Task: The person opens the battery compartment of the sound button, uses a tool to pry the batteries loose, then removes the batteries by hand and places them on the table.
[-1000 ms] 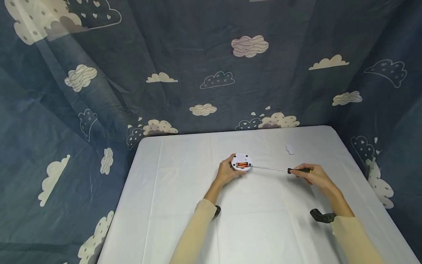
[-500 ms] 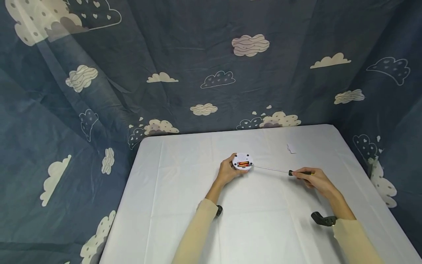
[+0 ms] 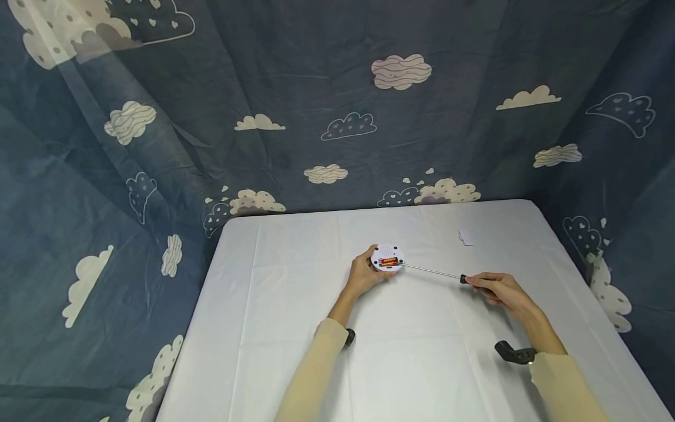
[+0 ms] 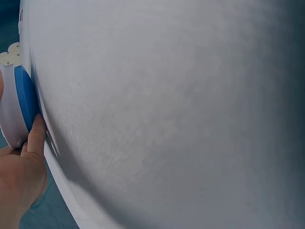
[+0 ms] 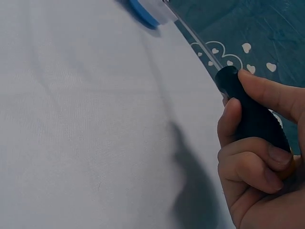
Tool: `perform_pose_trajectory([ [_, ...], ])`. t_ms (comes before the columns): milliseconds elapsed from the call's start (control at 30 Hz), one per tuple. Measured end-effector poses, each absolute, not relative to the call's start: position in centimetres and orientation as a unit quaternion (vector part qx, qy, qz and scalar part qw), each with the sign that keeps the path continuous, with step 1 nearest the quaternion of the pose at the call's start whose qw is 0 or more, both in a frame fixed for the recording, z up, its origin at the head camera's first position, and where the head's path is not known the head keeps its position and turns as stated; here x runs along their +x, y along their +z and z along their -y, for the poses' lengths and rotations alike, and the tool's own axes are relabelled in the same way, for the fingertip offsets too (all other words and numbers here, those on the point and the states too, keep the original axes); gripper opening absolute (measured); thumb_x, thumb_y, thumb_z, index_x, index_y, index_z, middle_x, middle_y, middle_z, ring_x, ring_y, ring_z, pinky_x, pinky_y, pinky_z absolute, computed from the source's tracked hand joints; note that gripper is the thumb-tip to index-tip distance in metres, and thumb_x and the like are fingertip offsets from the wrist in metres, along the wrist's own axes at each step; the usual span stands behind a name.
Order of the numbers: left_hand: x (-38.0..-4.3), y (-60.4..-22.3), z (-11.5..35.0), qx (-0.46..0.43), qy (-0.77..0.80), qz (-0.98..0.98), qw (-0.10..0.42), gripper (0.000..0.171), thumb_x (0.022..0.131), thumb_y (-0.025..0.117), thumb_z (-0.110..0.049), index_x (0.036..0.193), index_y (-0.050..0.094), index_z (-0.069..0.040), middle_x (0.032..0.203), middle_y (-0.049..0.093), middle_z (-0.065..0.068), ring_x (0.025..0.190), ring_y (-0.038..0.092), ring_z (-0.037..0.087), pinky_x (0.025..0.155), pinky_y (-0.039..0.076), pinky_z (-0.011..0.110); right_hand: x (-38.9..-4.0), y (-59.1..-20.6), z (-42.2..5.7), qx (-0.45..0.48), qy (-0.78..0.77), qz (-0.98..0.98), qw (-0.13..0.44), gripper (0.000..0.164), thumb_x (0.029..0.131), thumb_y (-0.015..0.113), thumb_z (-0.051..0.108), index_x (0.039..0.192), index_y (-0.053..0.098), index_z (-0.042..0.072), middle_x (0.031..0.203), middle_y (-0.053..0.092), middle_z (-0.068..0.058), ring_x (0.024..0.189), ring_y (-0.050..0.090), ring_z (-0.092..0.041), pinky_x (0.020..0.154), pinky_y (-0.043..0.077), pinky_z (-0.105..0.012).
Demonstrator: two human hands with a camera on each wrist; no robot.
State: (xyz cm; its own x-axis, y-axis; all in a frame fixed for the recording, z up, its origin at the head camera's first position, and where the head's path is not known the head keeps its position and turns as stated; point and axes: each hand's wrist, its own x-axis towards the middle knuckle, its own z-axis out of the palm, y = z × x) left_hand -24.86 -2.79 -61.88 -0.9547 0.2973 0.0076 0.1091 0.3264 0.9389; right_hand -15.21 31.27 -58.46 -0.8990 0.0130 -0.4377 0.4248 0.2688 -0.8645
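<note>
My left hand [image 3: 364,275] grips a small round white device [image 3: 387,251] by its left side, tilted so its underside shows. Two red and black batteries [image 3: 388,262] lie in a slot in that face. The left wrist view shows the device's white wall [image 4: 10,107] and blue rim [image 4: 27,98], with a finger against the blue. In my right hand [image 3: 502,291] is a screwdriver [image 5: 252,112], its dark handle held between thumb and curled fingers. The long metal shaft [image 3: 432,271] points left, and its tip meets the device at the right end of the batteries.
A small white piece [image 3: 465,238] lies toward the back right of the white-covered table [image 3: 295,305]. Dark blue cloth [image 3: 295,64] with printed clouds hangs behind and at the sides. Each wrist carries a black camera mount [image 3: 514,353].
My right hand has come slightly toward the near edge, and its fingers now cover more of the screwdriver handle. The tip stays at the batteries. My left hand and the device have hardly moved.
</note>
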Motion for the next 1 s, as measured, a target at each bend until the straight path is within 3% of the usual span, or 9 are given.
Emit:
perform_pose_trajectory([
  [500,-24.8,-62.0,2.7,0.125,0.57,-0.808,0.082,0.095,0.068,0.088,-0.017,0.146,0.038,-0.002,0.142,0.054,0.011,0.127,0.055,0.015,0.104,0.047,0.023,-14.3,-58.4,-31.3,0.157,-0.58,-0.787,0.137,0.034,0.08,0.076,0.044,0.101,0.069,0.018,0.076,0.067,0.01,0.051,0.036,-0.005,0.049,0.037,-0.028],
  [733,-24.9,-62.0,2.7,0.127,0.564,-0.812,0.077,0.093,0.068,0.088,-0.017,0.146,0.039,-0.003,0.142,0.054,0.01,0.129,0.053,0.014,0.105,0.046,0.023,-13.9,-58.1,-31.5,0.157,-0.587,-0.785,0.119,0.035,0.082,0.075,0.043,0.102,0.068,0.016,0.076,0.066,0.01,0.05,0.036,-0.005,0.048,0.035,-0.029],
  [1000,-24.8,-61.9,2.7,0.128,0.567,-0.81,0.08,0.093,0.068,0.088,-0.017,0.146,0.038,-0.001,0.141,0.054,0.012,0.128,0.054,0.016,0.105,0.047,0.025,-13.0,-57.9,-33.2,0.154,-0.616,-0.77,0.065,0.015,0.087,0.072,0.037,0.094,0.071,0.024,0.074,0.066,0.015,0.052,0.038,-0.004,0.046,0.029,-0.035],
])
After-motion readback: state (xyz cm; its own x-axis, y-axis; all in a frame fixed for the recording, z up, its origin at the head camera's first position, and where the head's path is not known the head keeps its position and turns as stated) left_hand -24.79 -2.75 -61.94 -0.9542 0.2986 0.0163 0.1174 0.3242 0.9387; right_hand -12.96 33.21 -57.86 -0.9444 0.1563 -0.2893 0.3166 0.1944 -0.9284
